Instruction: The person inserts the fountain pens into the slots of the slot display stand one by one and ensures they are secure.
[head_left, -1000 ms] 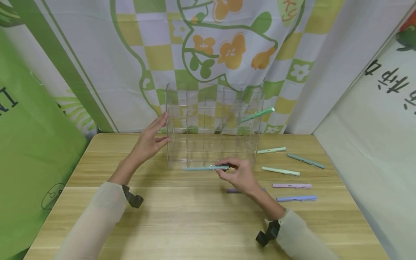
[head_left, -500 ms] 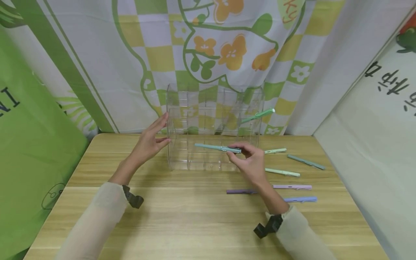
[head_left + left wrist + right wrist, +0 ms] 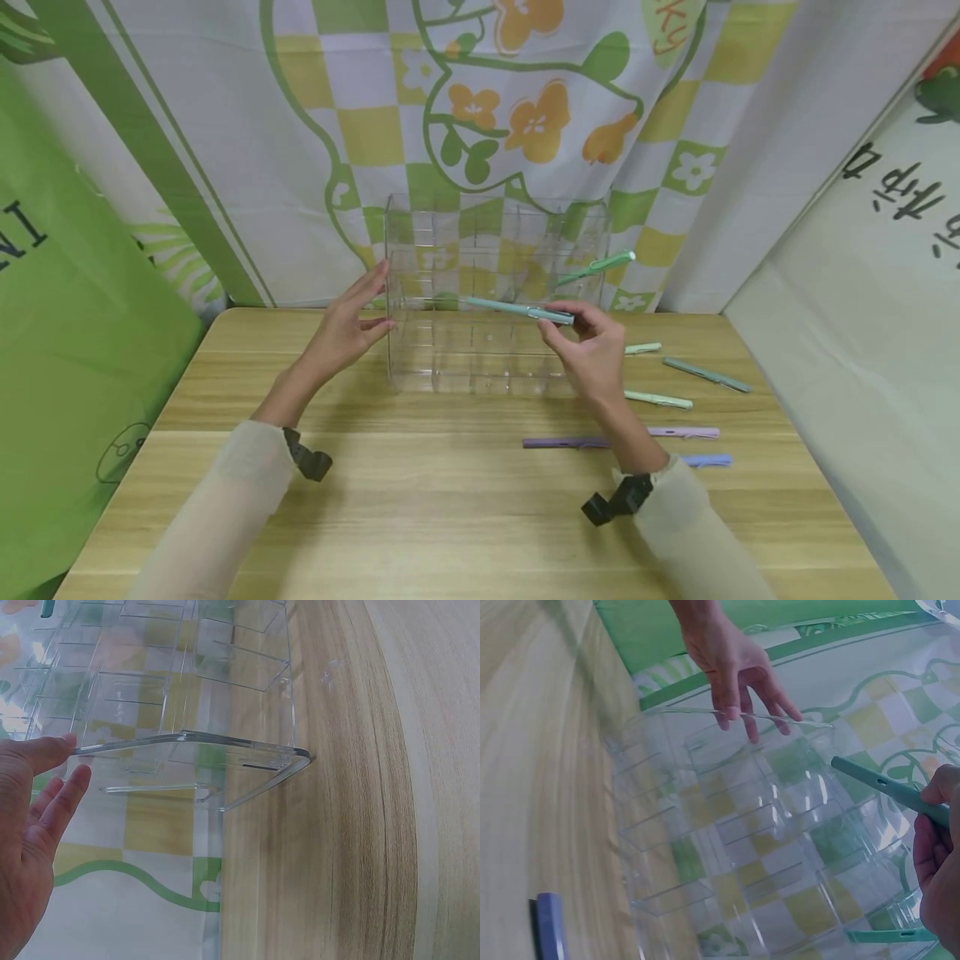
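A blue-green pen [image 3: 510, 308] with a metal clip is pinched near its clip end by my right hand [image 3: 600, 358]. Its other end points left, overlapping the front of a clear tiered display rack [image 3: 487, 353] in the head view. My left hand [image 3: 343, 323] touches the rack's left side panel, thumb at the front edge and straight fingers spread along the outside, as the right wrist view shows with the left hand [image 3: 735, 664]. A bright green pen [image 3: 596, 267] lies slantwise in the rack's right part, its end sticking out past the side.
Right of the rack, on the wooden table [image 3: 420, 517], lie two pale green pens, one the nearer pen [image 3: 660, 400], and a dark green pen [image 3: 707, 374]. Closer in are a purple pen [image 3: 562, 442], a pink pen [image 3: 686, 432] and a blue pen [image 3: 708, 460]. A patterned curtain [image 3: 360, 133] hangs behind.
My right hand has lifted the blue-green pen from low by the rack's front, up and to the right, to about the rack's mid-height. The left hand stays at the rack's side.
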Demonstrator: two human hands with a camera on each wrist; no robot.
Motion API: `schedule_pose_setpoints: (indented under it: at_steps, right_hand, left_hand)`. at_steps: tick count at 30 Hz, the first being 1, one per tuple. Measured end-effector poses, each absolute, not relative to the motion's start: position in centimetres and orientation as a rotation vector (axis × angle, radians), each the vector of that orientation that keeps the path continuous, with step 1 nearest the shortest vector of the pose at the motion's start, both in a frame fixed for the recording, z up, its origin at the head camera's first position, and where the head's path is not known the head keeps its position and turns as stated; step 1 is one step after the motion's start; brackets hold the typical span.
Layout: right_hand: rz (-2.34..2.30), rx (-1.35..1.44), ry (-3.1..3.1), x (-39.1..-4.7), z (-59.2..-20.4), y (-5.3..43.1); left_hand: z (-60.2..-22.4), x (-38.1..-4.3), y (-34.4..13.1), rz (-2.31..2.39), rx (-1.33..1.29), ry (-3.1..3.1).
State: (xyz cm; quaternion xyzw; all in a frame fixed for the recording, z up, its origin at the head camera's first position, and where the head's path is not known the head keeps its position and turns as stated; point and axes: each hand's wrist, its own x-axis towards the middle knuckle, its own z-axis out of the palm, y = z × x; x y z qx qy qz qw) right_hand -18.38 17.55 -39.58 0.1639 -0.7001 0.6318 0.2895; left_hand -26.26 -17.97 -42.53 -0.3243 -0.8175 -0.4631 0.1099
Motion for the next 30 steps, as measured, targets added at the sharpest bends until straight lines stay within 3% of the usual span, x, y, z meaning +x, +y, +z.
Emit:
schedule_pose_setpoints:
  at_steps: [30]
  right_hand:
    - [1.707, 0.252, -1.717, -21.9, -38.2, 16.9]
  left_hand:
    - [-42.5, -26.3, -18.0, -1.362, -0.980, -2.383]
